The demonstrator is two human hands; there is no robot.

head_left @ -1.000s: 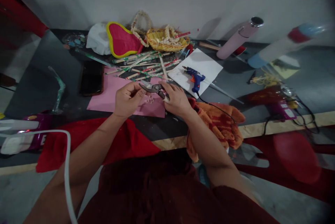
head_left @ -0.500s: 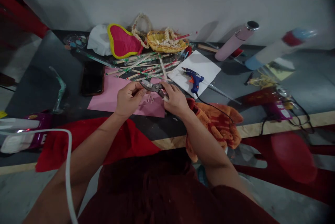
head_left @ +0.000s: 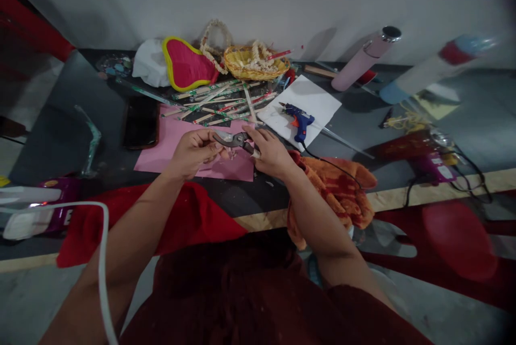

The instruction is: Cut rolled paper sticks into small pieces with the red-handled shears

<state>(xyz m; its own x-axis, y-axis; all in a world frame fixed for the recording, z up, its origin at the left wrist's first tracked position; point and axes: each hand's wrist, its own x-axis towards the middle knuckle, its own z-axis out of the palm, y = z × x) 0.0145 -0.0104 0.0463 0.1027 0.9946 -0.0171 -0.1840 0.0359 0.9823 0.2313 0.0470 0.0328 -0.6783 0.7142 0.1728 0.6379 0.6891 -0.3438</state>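
Note:
My right hand (head_left: 274, 152) is wrapped round the handles of a pair of pruning shears (head_left: 237, 139), whose blades point left. At the blades, my left hand (head_left: 189, 152) is closed in a pinch with thumb and forefinger. A tiny pale piece seems to be at its fingertips, too small to name. Both hands are above a pink sheet (head_left: 157, 159), on which small pale bits lie under the shears. Just beyond the hands lies a pile of paper-wrapped chopsticks (head_left: 226, 100).
A blue glue gun (head_left: 300, 122) rests on white paper (head_left: 322, 92) to the right. A phone (head_left: 141, 123) lies left. Behind stand a yellow basket (head_left: 242, 71) and a pink flask (head_left: 363, 63). An orange cloth (head_left: 334, 184) and a red cloth (head_left: 201, 221) hang over the front edge.
My left hand has shifted slightly left and down. The shears' blades have tilted a little and sit slightly lower. My right hand keeps its grip, and the view has moved slightly.

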